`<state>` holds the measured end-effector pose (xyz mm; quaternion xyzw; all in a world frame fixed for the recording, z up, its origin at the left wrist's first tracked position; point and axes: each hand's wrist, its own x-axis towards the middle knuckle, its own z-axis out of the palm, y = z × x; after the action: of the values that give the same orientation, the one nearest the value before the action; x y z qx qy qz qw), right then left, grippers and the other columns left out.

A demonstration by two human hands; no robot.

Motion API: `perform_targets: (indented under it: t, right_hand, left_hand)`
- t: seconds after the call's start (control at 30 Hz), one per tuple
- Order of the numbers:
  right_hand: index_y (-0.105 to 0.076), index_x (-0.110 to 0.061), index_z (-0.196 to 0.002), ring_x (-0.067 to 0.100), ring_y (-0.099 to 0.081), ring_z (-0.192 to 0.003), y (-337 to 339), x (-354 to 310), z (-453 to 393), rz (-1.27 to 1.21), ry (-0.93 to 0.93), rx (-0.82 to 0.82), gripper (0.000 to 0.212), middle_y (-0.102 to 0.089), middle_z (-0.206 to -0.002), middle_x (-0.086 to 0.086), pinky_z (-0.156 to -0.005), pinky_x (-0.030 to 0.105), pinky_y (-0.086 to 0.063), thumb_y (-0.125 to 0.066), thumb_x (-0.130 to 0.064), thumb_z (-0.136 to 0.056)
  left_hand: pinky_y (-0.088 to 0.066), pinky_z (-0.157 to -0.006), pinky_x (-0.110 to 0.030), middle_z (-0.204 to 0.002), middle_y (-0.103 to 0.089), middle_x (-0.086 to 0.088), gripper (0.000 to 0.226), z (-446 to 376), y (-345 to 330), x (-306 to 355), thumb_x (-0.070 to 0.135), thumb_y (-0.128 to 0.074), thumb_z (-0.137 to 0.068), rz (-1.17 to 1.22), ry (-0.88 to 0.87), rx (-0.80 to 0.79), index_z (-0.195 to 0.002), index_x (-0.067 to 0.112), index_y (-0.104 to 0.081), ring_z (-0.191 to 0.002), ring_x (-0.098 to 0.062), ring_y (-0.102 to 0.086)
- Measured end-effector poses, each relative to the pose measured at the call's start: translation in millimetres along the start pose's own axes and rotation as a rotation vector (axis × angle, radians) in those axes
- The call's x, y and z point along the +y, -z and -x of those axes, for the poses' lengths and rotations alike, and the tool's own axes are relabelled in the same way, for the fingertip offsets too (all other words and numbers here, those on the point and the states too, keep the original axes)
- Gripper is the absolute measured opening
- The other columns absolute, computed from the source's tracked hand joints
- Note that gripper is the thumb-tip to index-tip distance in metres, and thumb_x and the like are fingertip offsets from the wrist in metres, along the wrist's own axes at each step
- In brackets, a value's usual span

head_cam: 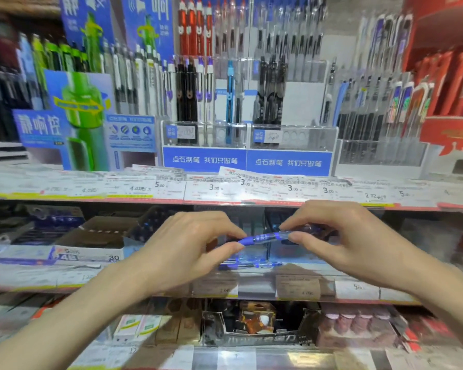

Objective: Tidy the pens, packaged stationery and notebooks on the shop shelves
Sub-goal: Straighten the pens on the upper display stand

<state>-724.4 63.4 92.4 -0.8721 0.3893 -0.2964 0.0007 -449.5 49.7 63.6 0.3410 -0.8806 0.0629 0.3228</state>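
Blue pen (267, 237): level between left hand (187, 244) and right hand (340, 236), fingertips pinching both ends, likely for sorting.

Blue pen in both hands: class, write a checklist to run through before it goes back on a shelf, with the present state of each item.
1. Left hand pinches one end of the blue pen: ok.
2. Right hand pinches the other end: ok.
3. Pen clear of the shelf edge above: ok.
4. Matching blue pens lie on the shelf below it: ok.
5. Pen capped or intact: cannot tell, blurred.
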Motion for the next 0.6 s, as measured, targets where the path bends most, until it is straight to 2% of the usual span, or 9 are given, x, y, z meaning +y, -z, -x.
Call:
perform_targets:
  t: [0.07,0.13,0.2,0.23,0.3,0.37,0.43,0.53,0.6]
  right_hand:
    - [-0.075,-0.033,-0.098,0.007,-0.067,-0.086,14,-8,-5,-0.079,-0.005,0.053,0.011,-0.069,-0.091,-0.019,-0.072,0.021,-0.051,-0.069,-0.029,-0.090]
    - [-0.077,-0.031,-0.094,0.009,-0.068,-0.074,27,-14,-12,-0.207,-0.045,0.117,0.009,-0.072,-0.087,-0.015,-0.066,0.023,-0.054,-0.072,-0.029,-0.086]
    - [-0.077,-0.029,-0.091,0.006,-0.066,-0.062,37,-16,-21,-0.330,-0.098,0.202,0.007,-0.074,-0.084,-0.011,-0.059,0.018,-0.052,-0.075,-0.027,-0.084]
    - [-0.077,-0.028,-0.091,0.007,-0.068,-0.065,40,-16,-26,-0.381,-0.110,0.253,0.008,-0.075,-0.084,-0.008,-0.062,0.017,-0.053,-0.076,-0.025,-0.084]
    - [-0.075,-0.022,-0.097,0.016,-0.073,-0.075,44,-16,-37,-0.524,-0.124,0.358,0.014,-0.075,-0.087,0.001,-0.068,0.024,-0.058,-0.076,-0.016,-0.084]
    - [-0.070,-0.016,-0.108,0.023,-0.075,-0.080,45,-15,-48,-0.691,-0.137,0.462,0.023,-0.075,-0.088,0.007,-0.070,0.029,-0.059,-0.075,-0.009,-0.086]
    - [-0.064,-0.012,-0.115,0.026,-0.076,-0.080,44,-14,-60,-0.811,-0.163,0.566,0.031,-0.073,-0.084,0.006,-0.071,0.032,-0.060,-0.074,-0.006,-0.087]
    - [-0.060,-0.009,-0.117,0.023,-0.075,-0.074,43,-15,-76,-0.919,-0.186,0.668,0.034,-0.066,-0.071,-0.005,-0.076,0.038,-0.062,-0.074,-0.004,-0.087]
    - [-0.061,-0.012,-0.114,0.019,-0.073,-0.071,46,-13,-87,-0.893,-0.189,0.686,0.030,-0.063,-0.074,-0.005,-0.079,0.039,-0.062,-0.074,-0.006,-0.087]
  left_hand:
    - [-0.047,-0.063,-0.024,-0.086,-0.065,0.018,0.019,-6,11,4,0.044,-0.060,-0.094,0.030,-0.007,0.049,-0.105,0.033,-0.072,-0.069,-0.003,-0.057]
    - [-0.043,-0.062,-0.018,-0.083,-0.065,0.019,0.017,-16,22,7,0.039,-0.064,-0.092,0.050,-0.009,0.108,-0.103,0.029,-0.073,-0.070,-0.006,-0.059]
    - [-0.040,-0.060,-0.014,-0.083,-0.065,0.020,0.014,-28,30,11,0.035,-0.068,-0.091,0.065,0.009,0.172,-0.100,0.027,-0.074,-0.068,-0.010,-0.060]
    - [-0.038,-0.059,-0.012,-0.083,-0.066,0.020,0.012,-34,32,13,0.034,-0.069,-0.090,0.075,0.027,0.203,-0.098,0.027,-0.074,-0.067,-0.010,-0.060]
    - [-0.037,-0.059,-0.011,-0.085,-0.068,0.021,0.011,-48,34,15,0.036,-0.069,-0.088,0.102,0.071,0.265,-0.095,0.030,-0.074,-0.068,-0.010,-0.061]
    - [-0.038,-0.061,-0.013,-0.086,-0.070,0.022,0.009,-62,33,18,0.036,-0.070,-0.088,0.134,0.125,0.298,-0.094,0.030,-0.074,-0.069,-0.009,-0.063]
    - [-0.042,-0.064,-0.017,-0.087,-0.071,0.022,0.009,-75,32,20,0.035,-0.070,-0.088,0.151,0.163,0.310,-0.095,0.030,-0.074,-0.068,-0.008,-0.064]
    - [-0.051,-0.073,-0.028,-0.085,-0.071,0.020,0.009,-92,28,21,0.034,-0.069,-0.089,0.170,0.200,0.315,-0.094,0.029,-0.073,-0.068,-0.008,-0.065]
    - [-0.053,-0.078,-0.032,-0.085,-0.071,0.019,0.011,-101,26,20,0.036,-0.069,-0.089,0.141,0.196,0.330,-0.094,0.028,-0.073,-0.071,-0.007,-0.065]
